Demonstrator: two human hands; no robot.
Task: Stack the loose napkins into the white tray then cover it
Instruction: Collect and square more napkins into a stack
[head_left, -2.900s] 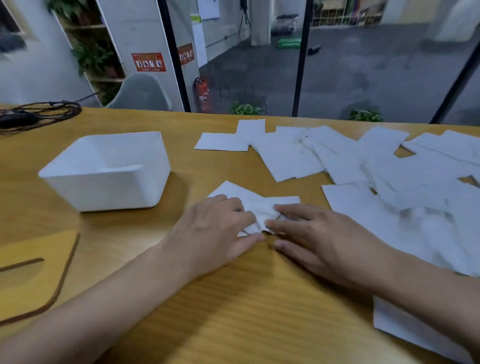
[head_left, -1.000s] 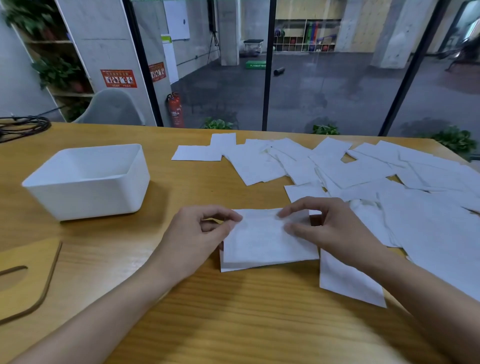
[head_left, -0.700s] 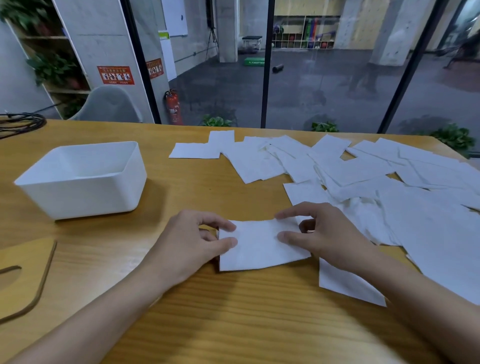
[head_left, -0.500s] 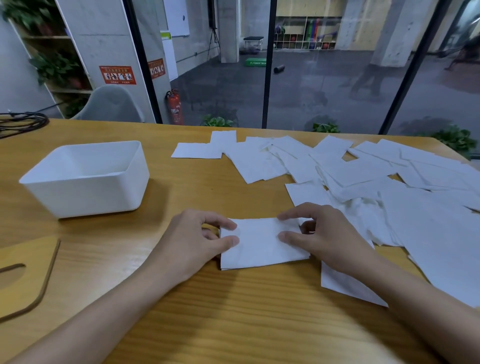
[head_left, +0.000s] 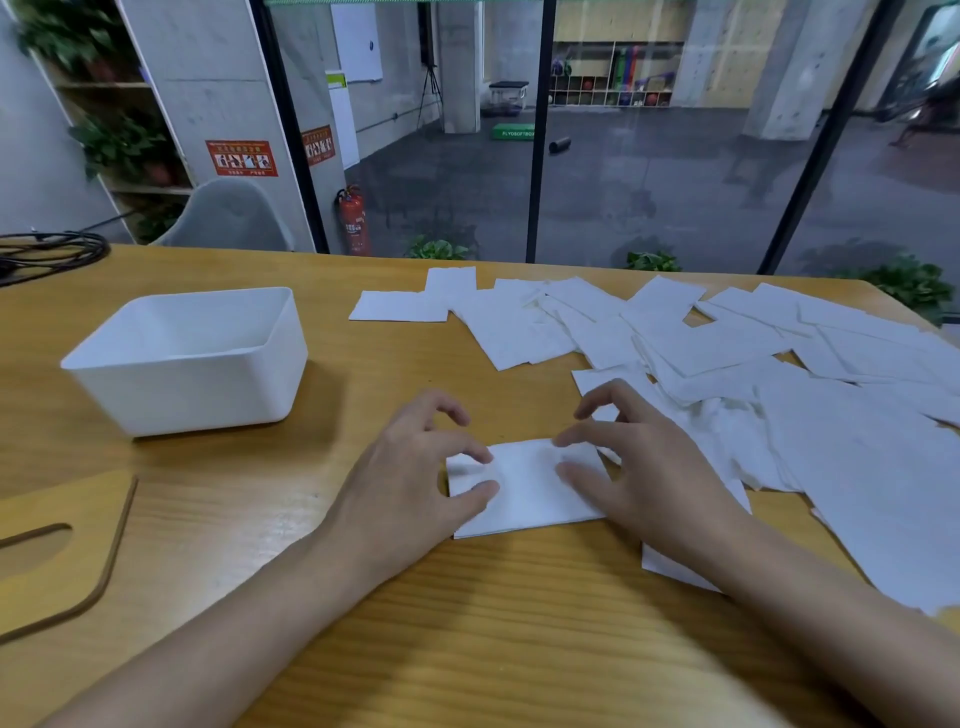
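A folded napkin (head_left: 524, 491) lies flat on the wooden table (head_left: 467, 639), a little below the middle of the frame, and both hands are on it.

The left hand (head_left: 410, 483) comes in from the lower left. Its fingers are bent, and its thumb and forefinger tips sit on the napkin's left end. The right hand (head_left: 644, 478) comes in from the lower right and is also bent. Its thumb and forefinger are on the napkin's right end, and its other fingers are raised above the table. For both hands, I cannot tell whether the fingertips pinch the paper or only press it down.

The white tray (head_left: 197, 400) stands upright on the table at middle left, well apart from the hands. No napkins can be seen in the part of its inside that shows.

The loose napkins (head_left: 727, 348) are spread flat and overlap one another. They run from the upper middle of the table down along the right side, some just beside the right hand, and one sheet lies partly under the right forearm.

A flat wooden lid (head_left: 57, 571) with a dark rim and a slot lies at the lower left edge.

At the upper left, dark cables (head_left: 52, 249) rest on the far corner of the table. Behind that corner is a grey chair (head_left: 228, 218). Beyond the glass wall at the top of the frame, a red fire extinguisher (head_left: 353, 221) stands on the floor.
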